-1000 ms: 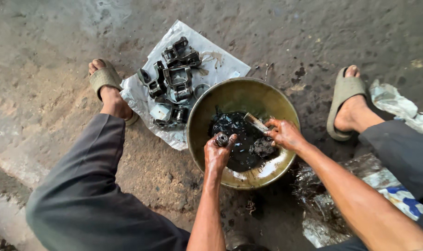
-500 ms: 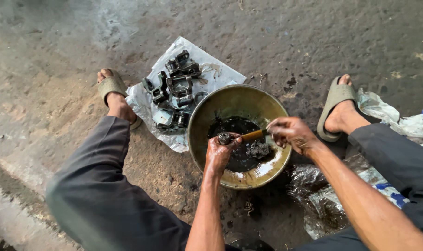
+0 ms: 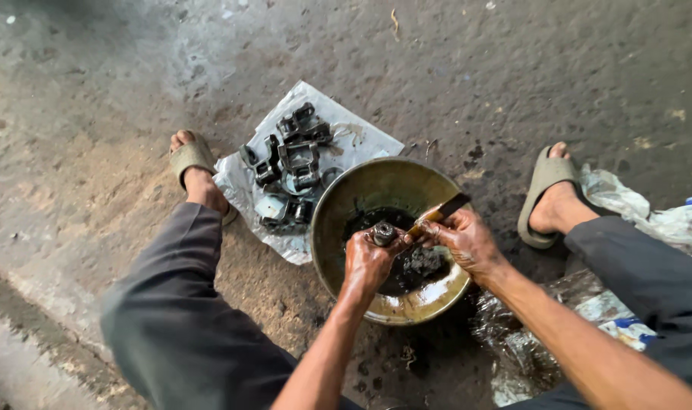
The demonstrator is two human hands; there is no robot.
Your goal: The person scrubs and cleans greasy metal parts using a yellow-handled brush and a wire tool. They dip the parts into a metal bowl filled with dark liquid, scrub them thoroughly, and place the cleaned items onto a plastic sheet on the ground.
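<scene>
A brass-coloured metal bowl (image 3: 346, 199) sits on the ground between my feet, with dark oily liquid and small metal parts in its bottom. Over the bowl, my left hand (image 3: 370, 262) grips a small round metal part (image 3: 383, 231), holding it up. My right hand (image 3: 465, 241) holds a brush (image 3: 440, 212) with a dark handle, its bristle end touching the round part. Both hands are smeared with black grease.
A sheet of white plastic (image 3: 361, 140) lies beyond the bowl, carrying several dark metal parts (image 3: 291, 167). My sandalled feet rest at the left (image 3: 192, 161) and right (image 3: 545, 190). Crumpled plastic bags (image 3: 635, 212) lie at the right. The ground is stained concrete.
My right hand has brought the brush from the bowl's right side up against the round part. My left hand has stayed over the bowl with the part.
</scene>
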